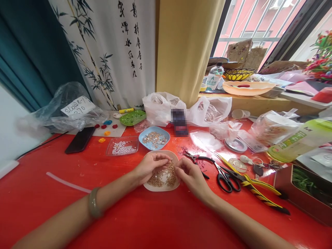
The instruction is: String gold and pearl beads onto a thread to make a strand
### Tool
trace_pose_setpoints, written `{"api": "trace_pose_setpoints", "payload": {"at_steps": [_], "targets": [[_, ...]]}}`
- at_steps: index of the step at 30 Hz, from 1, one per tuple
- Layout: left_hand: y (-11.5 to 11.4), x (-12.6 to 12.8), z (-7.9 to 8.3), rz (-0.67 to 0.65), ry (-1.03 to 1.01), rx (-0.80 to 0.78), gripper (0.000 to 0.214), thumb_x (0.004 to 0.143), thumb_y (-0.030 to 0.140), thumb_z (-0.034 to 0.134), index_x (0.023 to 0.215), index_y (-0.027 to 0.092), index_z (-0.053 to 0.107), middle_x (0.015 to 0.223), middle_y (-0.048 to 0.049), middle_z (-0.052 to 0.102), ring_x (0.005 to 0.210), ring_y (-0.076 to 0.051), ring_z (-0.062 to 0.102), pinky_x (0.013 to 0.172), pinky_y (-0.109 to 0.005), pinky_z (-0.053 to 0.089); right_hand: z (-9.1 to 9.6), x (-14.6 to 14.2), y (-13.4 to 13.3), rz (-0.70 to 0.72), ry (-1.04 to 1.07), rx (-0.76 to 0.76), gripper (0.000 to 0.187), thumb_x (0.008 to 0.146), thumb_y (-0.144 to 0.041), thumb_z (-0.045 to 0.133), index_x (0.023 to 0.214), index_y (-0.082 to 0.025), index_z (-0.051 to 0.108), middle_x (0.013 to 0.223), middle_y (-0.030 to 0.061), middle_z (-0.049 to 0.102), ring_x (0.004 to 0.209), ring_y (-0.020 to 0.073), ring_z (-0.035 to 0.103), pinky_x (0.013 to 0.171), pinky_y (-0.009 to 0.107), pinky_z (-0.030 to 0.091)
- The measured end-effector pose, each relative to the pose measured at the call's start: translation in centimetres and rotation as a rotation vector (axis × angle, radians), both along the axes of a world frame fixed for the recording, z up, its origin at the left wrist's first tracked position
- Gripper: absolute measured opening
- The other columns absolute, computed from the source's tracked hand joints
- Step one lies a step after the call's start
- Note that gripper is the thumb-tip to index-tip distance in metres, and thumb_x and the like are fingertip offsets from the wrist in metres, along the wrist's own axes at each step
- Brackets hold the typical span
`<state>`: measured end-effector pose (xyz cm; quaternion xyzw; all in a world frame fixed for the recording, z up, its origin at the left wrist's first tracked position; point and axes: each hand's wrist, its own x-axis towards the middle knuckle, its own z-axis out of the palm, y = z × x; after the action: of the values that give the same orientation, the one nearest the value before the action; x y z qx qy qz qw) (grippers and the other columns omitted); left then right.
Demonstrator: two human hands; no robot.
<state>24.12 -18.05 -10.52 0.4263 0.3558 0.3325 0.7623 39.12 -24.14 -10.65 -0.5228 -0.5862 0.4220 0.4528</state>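
Note:
My left hand (151, 165) and my right hand (191, 174) meet over a shallow white dish (155, 187) of small gold beads (163, 178) on the red table. The fingers of both hands are curled and pinched together just above the beads, fingertips nearly touching each other. What they pinch is too small to make out. A pale green bangle (93, 207) sits on my left wrist.
Behind the dish stand a blue dish of beads (154, 137) and a clear tray of pearls (121, 146). Black scissors (226, 177), small pliers (195, 158) and yellow-handled pliers (255, 189) lie at right. A phone (80, 139), plastic bags (160, 109) and a box (303, 188) ring the table.

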Motion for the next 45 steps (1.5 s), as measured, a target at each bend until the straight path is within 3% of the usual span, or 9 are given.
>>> {"api": "trace_pose_setpoints", "payload": {"at_steps": [25, 39, 45], "targets": [[-0.02, 0.16, 0.21, -0.045, 0.023, -0.013, 0.017, 0.057, 0.02, 0.071, 0.07, 0.011, 0.065, 0.069, -0.0014, 0.061, 0.06, -0.006, 0.052, 0.06, -0.018, 0.042, -0.08, 0.02, 0.23, 0.025, 0.042, -0.005, 0.013, 0.071, -0.01, 0.042, 0.061, -0.019, 0.042, 0.051, -0.0056, 0.047, 0.045, 0.0087, 0.047, 0.043, 0.02, 0.038], [-0.27, 0.29, 0.11, 0.025, 0.084, 0.147, 0.018, 0.058, 0.021, 0.071, 0.069, 0.012, 0.06, 0.07, -0.0018, 0.061, 0.063, -0.009, 0.055, 0.063, -0.021, 0.044, 0.28, -0.04, 0.16, 0.032, -0.026, -0.011, 0.013, 0.077, -0.022, 0.046, 0.064, -0.018, 0.044, 0.053, -0.0045, 0.047, 0.045, 0.0085, 0.044, 0.042, 0.02, 0.033], [-0.32, 0.28, 0.08, 0.027, 0.116, 0.207, 0.019, 0.06, 0.024, 0.07, 0.071, 0.012, 0.06, 0.072, -0.0032, 0.062, 0.063, -0.01, 0.055, 0.061, -0.021, 0.043, 0.26, 0.08, 0.18, 0.06, 0.069, -0.027, 0.017, 0.08, -0.033, 0.047, 0.07, -0.019, 0.045, 0.056, -0.0033, 0.05, 0.048, 0.0104, 0.048, 0.045, 0.022, 0.039]]}}
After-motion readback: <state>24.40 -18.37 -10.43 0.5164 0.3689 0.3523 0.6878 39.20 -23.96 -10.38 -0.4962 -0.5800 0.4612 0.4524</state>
